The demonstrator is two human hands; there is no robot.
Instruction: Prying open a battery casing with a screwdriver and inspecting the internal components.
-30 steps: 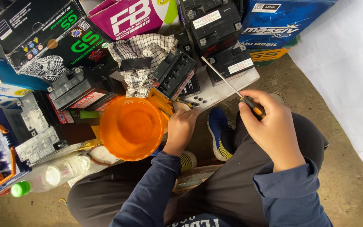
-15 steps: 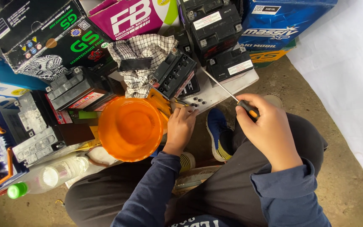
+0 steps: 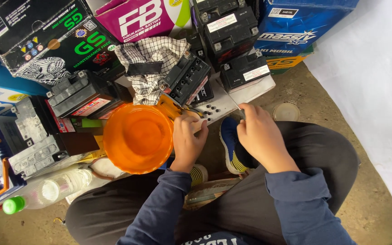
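Two hands at work beside the orange bowl point(image 3: 138, 138)

Right hand point(image 3: 260, 136), well right of the bowl, curls shut around a screwdriver point(image 3: 230, 97); its handle is hidden, only the thin shaft shows. Left hand point(image 3: 188, 140), touching the bowl's right rim, pinches something too small to identify. One clear bottle point(image 3: 46, 193) lies below-left.

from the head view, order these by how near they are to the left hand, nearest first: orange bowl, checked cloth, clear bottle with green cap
1. Orange bowl: just beside the left hand, toward the left.
2. Checked cloth: above the bowl, among the black batteries.
3. Clear bottle with green cap: far lower left, lying on its side.
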